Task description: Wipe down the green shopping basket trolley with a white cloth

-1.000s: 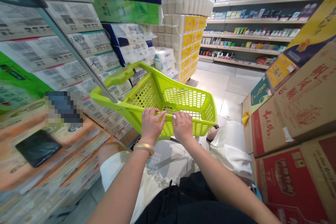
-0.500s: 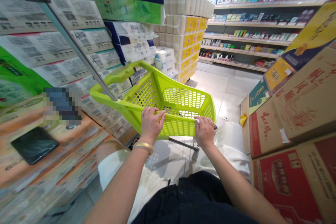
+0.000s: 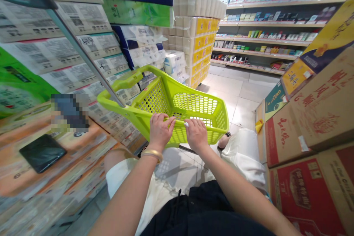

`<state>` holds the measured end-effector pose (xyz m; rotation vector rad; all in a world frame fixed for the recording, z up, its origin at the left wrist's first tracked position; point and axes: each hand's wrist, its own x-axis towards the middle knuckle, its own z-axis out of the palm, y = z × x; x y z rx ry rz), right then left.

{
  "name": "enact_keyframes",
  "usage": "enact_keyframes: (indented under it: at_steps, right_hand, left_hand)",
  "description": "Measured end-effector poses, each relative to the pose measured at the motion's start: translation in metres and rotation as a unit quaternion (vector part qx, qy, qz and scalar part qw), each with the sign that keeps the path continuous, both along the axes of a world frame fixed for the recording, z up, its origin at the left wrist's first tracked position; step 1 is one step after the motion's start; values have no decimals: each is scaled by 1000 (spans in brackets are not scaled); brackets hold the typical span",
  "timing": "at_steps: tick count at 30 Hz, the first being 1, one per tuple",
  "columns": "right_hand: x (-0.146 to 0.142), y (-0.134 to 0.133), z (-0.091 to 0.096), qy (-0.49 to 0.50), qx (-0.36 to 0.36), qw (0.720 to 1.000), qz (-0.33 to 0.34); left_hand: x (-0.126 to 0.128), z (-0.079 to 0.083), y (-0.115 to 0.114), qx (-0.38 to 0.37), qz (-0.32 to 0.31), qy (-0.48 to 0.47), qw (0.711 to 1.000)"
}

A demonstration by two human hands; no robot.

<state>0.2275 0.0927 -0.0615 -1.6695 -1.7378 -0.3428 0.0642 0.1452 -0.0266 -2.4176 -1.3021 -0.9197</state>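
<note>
A lime-green shopping basket (image 3: 199, 103) with a lattice of holes stands in front of me, with a grey metal bar (image 3: 83, 55) along its left side. My left hand (image 3: 162, 129), with a gold bangle (image 3: 152, 153) at the wrist, has its fingers curled over the basket's near rim. Close to it on the same rim is my right hand (image 3: 197, 135), also closed over the edge. A small white scrap (image 3: 186, 124), perhaps tissue, shows at its thumb. No goods are visible inside the basket.
Stacked tissue packs (image 3: 138, 11) rise on the left. A black phone-like slab (image 3: 42, 153) lies on orange packs beside a pixelated patch. Cardboard boxes (image 3: 323, 99) line the right. Shelves (image 3: 262, 40) of small goods stand behind the tiled floor (image 3: 243, 99).
My right hand has slid left along the rim, closer to my left hand, which stays in place. The view has shifted slightly.
</note>
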Motion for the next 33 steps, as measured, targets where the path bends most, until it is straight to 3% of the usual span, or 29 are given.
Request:
enact_keyframes:
  at_steps: [7,10,15,24,28,33]
  right_hand:
    - [72,-30,-24,9,39,998,-54]
    - [87,-38,-30,19,44,995,-82]
    - [66,-30,-23,39,28,992,-117]
    - [-13,9,3,22,-23,999,-30]
    - [-4,4,2,10,-28,999,-17]
    - [48,-23,-13,11,-1,999,-45]
  left_hand:
    - [4,-2,1,16,3,-10,1000]
    - [7,-4,0,15,6,-16,1000]
    - [8,-4,-1,2,9,-21,1000]
    - [5,-3,0,10,7,-14,1000]
    - [3,-2,0,7,5,-9,1000]
    - [4,-3,-1,1,4,-23,1000]
